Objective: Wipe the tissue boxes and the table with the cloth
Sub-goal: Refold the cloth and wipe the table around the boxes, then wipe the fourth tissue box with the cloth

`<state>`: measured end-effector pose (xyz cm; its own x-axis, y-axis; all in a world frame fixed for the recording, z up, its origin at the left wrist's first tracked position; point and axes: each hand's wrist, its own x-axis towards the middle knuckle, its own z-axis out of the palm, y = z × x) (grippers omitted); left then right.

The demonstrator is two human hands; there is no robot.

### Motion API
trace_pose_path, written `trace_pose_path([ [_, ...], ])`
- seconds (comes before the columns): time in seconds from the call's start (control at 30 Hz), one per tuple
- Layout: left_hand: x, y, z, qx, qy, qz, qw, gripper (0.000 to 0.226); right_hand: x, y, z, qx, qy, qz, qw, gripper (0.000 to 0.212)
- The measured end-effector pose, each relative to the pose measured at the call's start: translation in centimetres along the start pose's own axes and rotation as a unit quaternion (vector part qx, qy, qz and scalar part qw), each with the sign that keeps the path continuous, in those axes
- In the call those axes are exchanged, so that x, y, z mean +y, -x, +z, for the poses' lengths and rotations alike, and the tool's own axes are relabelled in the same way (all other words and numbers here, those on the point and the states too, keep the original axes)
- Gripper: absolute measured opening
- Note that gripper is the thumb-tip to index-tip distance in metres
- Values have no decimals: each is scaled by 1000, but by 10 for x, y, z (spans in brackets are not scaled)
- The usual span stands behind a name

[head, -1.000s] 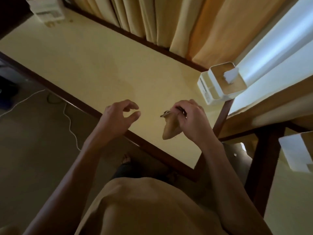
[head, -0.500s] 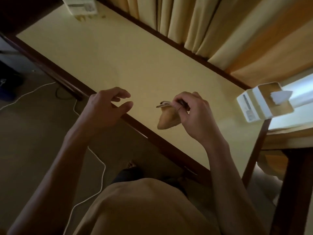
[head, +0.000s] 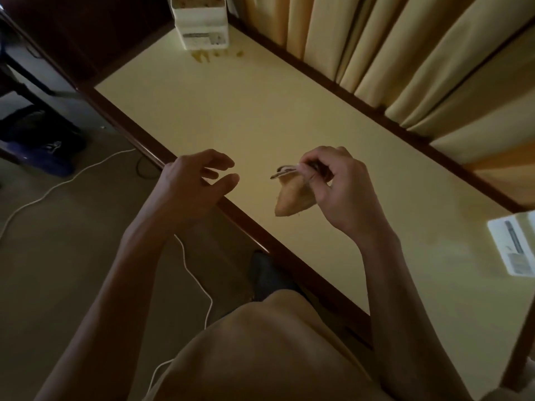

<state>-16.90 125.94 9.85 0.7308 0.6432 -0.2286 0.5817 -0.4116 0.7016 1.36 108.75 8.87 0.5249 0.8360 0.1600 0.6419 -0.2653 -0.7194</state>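
A small tan cloth (head: 292, 196) hangs pinched in my right hand (head: 338, 186) just above the pale yellow table (head: 260, 111), near its dark wooden front edge. My left hand (head: 194, 183) hovers over that front edge, fingers apart and holding nothing, a short way left of the cloth. One white tissue box (head: 202, 24) stands at the table's far left end, with yellowish crumbs or stains (head: 208, 55) on the surface in front of it. A second white tissue box (head: 514, 246) shows partly at the right edge of the frame.
Tan curtains (head: 376, 47) hang along the table's far side. A white cable (head: 86, 172) trails over the floor on the left, near a dark blue object (head: 43, 151). My knee in tan cloth (head: 260, 351) fills the bottom middle.
The view has swung to the left: the right tissue box has slid to the frame's edge and the far left box has come closer to centre. Both hands keep their pose.
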Motion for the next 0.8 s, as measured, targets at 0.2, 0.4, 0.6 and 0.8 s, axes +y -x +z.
trace_pose_path([
  [0.2,-17,-77,-27,-8,-24,-3,1000,36,18,-86,21,-12,-18,24,999,13],
  [0.4,-40,-141,-49,-29,-21,-25,999,47,27,-169,42,-27,-29,31,999,15],
  [0.6,-57,-189,-71,-47,-12,-31,998,48,17,-218,70,-25,-33,11,999,13],
  [0.8,-82,-249,-115,-66,-12,3,998,43,-6,-265,107,-22,-29,35,999,11],
])
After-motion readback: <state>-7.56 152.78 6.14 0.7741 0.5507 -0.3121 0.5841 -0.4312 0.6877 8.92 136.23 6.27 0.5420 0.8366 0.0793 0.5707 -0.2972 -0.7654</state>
